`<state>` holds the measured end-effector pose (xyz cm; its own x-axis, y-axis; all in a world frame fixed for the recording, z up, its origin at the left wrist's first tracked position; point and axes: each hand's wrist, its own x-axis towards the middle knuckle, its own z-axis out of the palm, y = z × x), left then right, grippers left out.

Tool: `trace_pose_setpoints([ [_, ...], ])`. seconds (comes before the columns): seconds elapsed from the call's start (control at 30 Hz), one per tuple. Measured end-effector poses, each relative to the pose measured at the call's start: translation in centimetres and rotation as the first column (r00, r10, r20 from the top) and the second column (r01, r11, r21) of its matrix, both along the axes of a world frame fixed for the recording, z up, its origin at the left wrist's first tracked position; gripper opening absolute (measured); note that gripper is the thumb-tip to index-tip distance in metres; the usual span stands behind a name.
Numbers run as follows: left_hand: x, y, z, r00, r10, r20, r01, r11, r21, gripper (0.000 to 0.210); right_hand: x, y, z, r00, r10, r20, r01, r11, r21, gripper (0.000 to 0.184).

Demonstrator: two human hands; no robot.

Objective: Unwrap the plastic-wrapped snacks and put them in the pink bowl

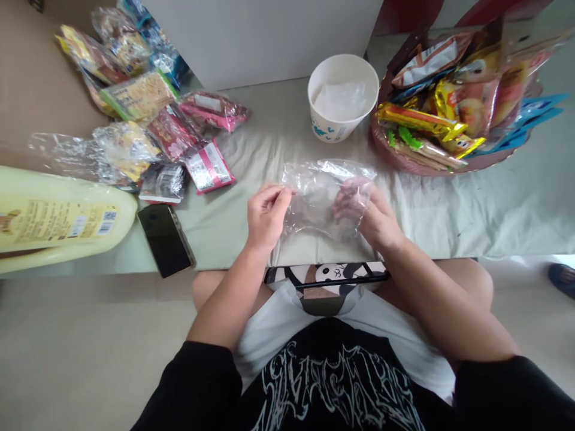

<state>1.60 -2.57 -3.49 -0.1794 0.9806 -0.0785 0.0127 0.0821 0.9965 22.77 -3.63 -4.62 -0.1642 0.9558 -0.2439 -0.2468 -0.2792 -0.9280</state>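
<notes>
A clear, crinkled plastic bag (309, 206) stretches between my two hands above the cloth-covered surface. My left hand (268, 215) is closed, pinching the bag's left edge between thumb and forefinger. At the other end, my right hand (366, 209) reaches into the bag, its fingers showing through the film. Those fingers look apart and slightly bent, pointing left. Just beyond the bag stands a white paper tub (335, 129) with teal marks, and translucent plastic lies inside it.
To the right, a pink basket (404, 158) is full of packaged snacks. Several wrapped snacks (173, 129) are piled at the left. A dark phone (166, 239) lies near the front edge beside a large pale-yellow bottle (67, 215). A panda-printed item (335, 275) sits across my lap.
</notes>
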Motion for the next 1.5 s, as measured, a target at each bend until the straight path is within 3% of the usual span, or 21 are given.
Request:
trace_pose_setpoints([
  [0.17, -0.2, 0.7, 0.7, 0.915, -0.063, 0.398, 0.185, 0.943, -0.278, 0.022, -0.4, 0.5, -0.1, 0.998, -0.062, 0.010, 0.063, 0.991, -0.114, 0.036],
  [0.23, -0.5, 0.8, 0.7, 0.923, -0.065, 0.379, 0.181, 0.943, -0.278, 0.021, -0.5, 0.6, 0.1, 0.998, -0.061, 0.004, 0.061, 0.986, -0.152, 0.037],
  [0.33, -0.8, 0.8, 0.5, 0.986, -0.047, 0.159, 0.076, 0.979, -0.187, 0.020, -0.5, 0.6, 0.2, 0.999, -0.048, 0.011, 0.049, 0.987, -0.156, 0.038],
  [0.4, -1.0, 0.6, 0.7, 0.995, -0.033, 0.099, 0.048, 0.987, -0.156, 0.021, -0.6, 0.6, 0.1, 0.998, -0.058, 0.011, 0.059, 0.987, -0.148, 0.037],
  [0.6, -0.9, 0.7, 1.7, 0.908, -0.080, 0.411, 0.236, 0.909, -0.343, 0.027, -0.4, 0.8, -0.5, 0.998, -0.057, 0.006, 0.057, 0.984, -0.167, 0.036],
  [0.73, -1.0, 0.9, 1.5, 0.819, -0.100, 0.566, 0.343, 0.875, -0.342, 0.033, -0.4, 0.9, -0.5, 0.999, -0.049, -0.023, 0.044, 0.986, -0.160, 0.037],
  [1.0, -0.7, 0.7, 1.8, 0.838, -0.109, 0.535, 0.304, 0.907, -0.291, 0.037, -0.4, 0.9, -0.1, 0.999, -0.011, -0.036, 0.007, 0.994, -0.113, 0.037],
  [1.23, -0.5, 0.5, 2.3, 0.841, -0.153, 0.518, 0.348, 0.888, -0.302, 0.041, -0.3, 0.7, 0.0, 0.999, 0.021, 0.033, -0.018, 0.996, -0.088, 0.029],
  [1.5, -0.5, 0.5, 2.1, 0.814, -0.179, 0.552, 0.379, 0.884, -0.273, 0.041, -0.5, 0.4, -0.1, 0.985, -0.010, 0.173, -0.009, 0.994, 0.105, 0.049],
])
